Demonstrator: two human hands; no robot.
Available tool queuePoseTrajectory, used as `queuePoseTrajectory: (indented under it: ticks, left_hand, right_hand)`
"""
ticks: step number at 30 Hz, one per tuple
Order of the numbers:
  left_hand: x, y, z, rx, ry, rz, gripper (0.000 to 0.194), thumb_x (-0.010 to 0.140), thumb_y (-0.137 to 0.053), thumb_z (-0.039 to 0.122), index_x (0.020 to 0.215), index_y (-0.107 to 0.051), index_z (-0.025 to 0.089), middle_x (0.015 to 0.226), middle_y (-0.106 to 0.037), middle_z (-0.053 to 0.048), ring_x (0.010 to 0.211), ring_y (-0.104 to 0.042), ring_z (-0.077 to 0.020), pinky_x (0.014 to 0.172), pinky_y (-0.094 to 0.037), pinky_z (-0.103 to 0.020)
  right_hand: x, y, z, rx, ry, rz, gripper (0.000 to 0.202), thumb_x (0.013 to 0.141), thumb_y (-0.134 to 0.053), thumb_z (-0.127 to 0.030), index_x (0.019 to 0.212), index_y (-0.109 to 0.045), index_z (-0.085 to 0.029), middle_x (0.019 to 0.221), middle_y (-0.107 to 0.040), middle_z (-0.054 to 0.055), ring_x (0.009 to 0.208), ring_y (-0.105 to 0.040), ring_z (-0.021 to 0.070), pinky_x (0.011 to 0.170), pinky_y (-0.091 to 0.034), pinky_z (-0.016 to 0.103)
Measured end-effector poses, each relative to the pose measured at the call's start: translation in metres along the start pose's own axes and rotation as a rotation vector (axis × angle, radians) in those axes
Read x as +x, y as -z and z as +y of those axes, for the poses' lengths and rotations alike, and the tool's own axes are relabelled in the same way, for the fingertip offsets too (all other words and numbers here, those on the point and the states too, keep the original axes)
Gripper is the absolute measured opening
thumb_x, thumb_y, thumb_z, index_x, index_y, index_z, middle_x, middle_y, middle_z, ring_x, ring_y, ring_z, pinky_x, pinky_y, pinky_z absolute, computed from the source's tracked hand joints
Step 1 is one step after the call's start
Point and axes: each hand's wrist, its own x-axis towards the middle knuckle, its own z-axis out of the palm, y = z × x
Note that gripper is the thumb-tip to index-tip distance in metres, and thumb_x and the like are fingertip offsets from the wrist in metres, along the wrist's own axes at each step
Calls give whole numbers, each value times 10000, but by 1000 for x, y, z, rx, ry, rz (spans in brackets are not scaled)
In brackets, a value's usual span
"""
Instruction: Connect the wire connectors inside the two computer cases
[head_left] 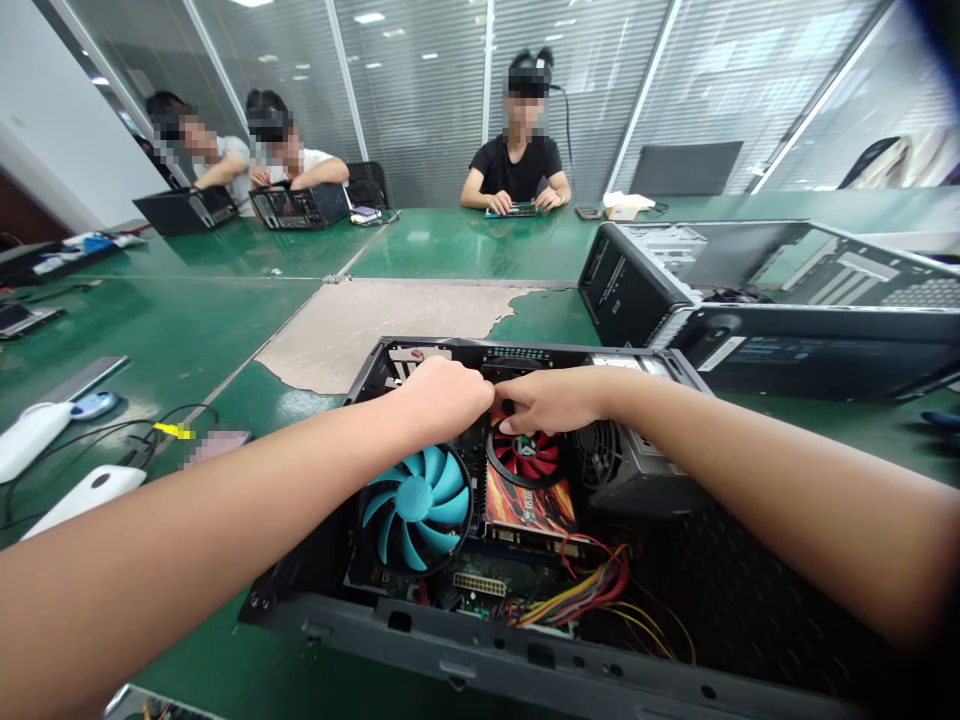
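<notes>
An open black computer case (pixel 465 655) lies on the green table in front of me. My left hand (pixel 444 398) is closed over its far inner side, above the blue fan (pixel 415 498); what its fingers hold, if anything, is hidden. Beside it, my right hand (pixel 551 402) bends its fingers down at the far end of the graphics card (pixel 529 505) with a red fan (pixel 527 457). Its fingertips meet near my left hand, and their grip is unclear. Colored cables (pixel 592 590) and a power supply (pixel 637 470) sit inside the case.
Another open case (pixel 810 345) stands at the right. Across the green table (pixel 450 240), a person in black (pixel 519 165) handles a board, and two people at the far left reach into cases. A white power strip (pixel 90 497), phone and cables lie at the left.
</notes>
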Motion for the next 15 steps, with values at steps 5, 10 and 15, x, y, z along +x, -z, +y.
queuePoseTrajectory:
  ticks: [5, 10, 15]
  left_hand:
    - [0, 0, 1, 12, 1, -24, 178, 856, -539, 105, 919, -704, 132, 873, -743, -123, 806, -715, -259, 648, -465, -320]
    - [0, 1, 1, 16, -3, -32, 177, 854, -540, 113, 903, -709, 135, 862, -741, -122, 808, -712, -252, 658, -460, -317]
    - [1, -1, 0, 20, -23, -23, 180, 848, -534, 114, 901, -702, 150, 861, -736, -107, 801, -713, -270, 624, -448, -325]
  right_hand:
    - [-1, 0, 1, -3, 19, 0, 227, 882, -540, -341, 1041, -552, -180, 896, -673, 51, 707, -617, 182, 642, -407, 307]
    - [-1, 0, 0, -28, 14, 2, 228, 897, -534, -350, 1049, -544, -180, 899, -680, 54, 737, -630, 195, 653, -410, 313]
    - [-2, 1, -2, -31, 19, 5, 234, 897, -540, -337, 1065, -557, -176, 876, -688, 51, 771, -628, 205, 659, -411, 312]
